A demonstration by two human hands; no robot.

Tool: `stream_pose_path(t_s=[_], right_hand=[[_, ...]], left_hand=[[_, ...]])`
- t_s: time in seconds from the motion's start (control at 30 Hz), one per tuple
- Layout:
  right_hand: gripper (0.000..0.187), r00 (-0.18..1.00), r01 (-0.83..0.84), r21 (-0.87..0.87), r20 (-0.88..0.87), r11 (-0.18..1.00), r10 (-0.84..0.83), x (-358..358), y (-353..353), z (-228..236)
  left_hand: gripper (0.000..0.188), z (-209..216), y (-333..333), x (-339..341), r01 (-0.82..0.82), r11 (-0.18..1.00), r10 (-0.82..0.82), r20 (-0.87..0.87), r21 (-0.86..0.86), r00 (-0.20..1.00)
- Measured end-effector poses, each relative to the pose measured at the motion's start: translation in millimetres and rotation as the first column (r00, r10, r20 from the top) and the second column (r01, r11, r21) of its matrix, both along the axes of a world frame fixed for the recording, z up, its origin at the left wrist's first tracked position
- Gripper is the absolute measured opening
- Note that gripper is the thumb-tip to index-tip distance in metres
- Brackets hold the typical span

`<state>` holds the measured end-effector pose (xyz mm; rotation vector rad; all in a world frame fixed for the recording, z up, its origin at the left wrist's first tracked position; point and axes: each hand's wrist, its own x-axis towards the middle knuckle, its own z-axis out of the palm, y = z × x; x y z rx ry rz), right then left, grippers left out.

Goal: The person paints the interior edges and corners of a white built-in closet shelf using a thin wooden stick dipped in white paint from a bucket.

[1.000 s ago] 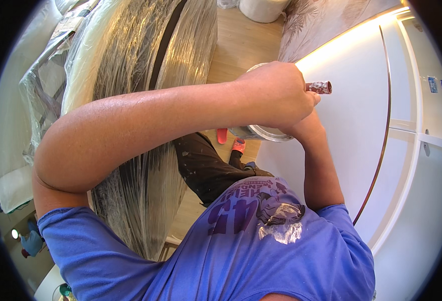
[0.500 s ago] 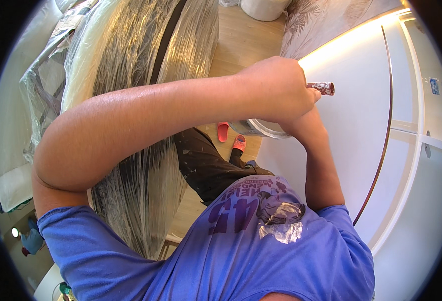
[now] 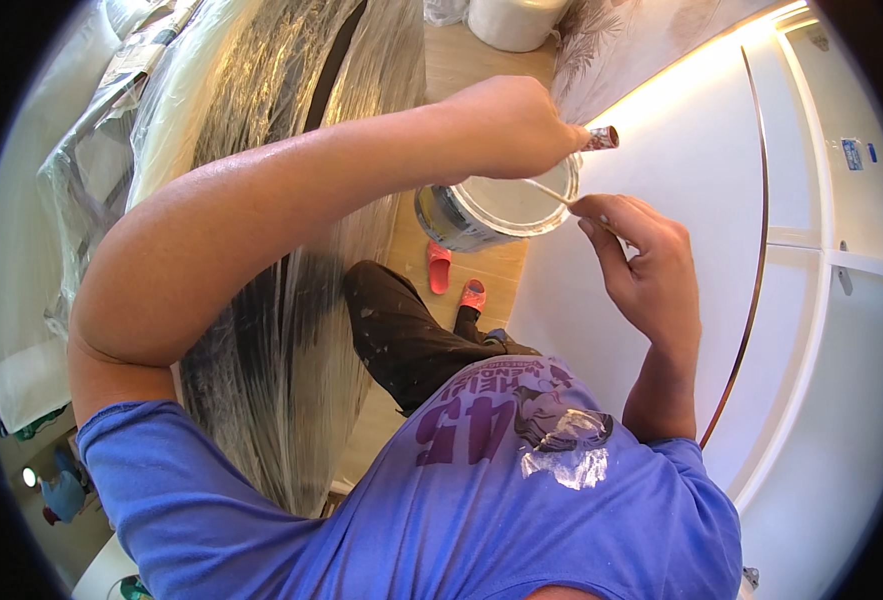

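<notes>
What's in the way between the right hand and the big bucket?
Nothing visible blocks the right hand from the bucket. Only the thin pale stick it holds spans the gap, over the bucket's right side. The left hand hides part of the far side.

Blue short-slv tee (image 3: pixel 431 515); purple lettering (image 3: pixel 476 425) approx 1 o'clk from its mid, dk graphic (image 3: pixel 541 415) w/ shiny pale patch (image 3: pixel 566 468) approx 2. Dk trousers (image 3: pixel 398 325), pale specks. Red slide (image 3: pixel 473 294) approx 12. L hand (image 3: pixel 511 125), R hand (image 3: pixel 656 265) bare.
</notes>
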<state>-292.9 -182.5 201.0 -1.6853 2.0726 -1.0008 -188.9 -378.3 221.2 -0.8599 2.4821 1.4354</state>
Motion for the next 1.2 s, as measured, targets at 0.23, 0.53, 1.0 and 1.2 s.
stream_pose_path(t_s=[0.23,0.53,1.0,1.2], right_hand=[[0.015,0.998,0.060,0.065,-0.001,0.996,-0.060,-11,29,4],[0.013,0.984,0.165,0.086,0.049,0.983,-0.169,-18,53,20],[0.007,0.935,0.292,0.050,0.193,0.955,-0.296,-25,65,2],[0.012,0.895,0.351,0.037,0.280,0.936,-0.347,-23,68,-1]], left_hand=[[0.052,-12,1,-6,-0.049,0.999,0.049,0.026,0.019,0.998],[0.054,-8,3,-4,-0.029,1.000,0.028,0.060,0.012,0.998],[0.054,1,13,-1,0.040,0.997,-0.036,0.064,-0.070,0.997],[0.056,-3,10,4,0.009,0.999,-0.010,-0.011,-0.041,1.000]])
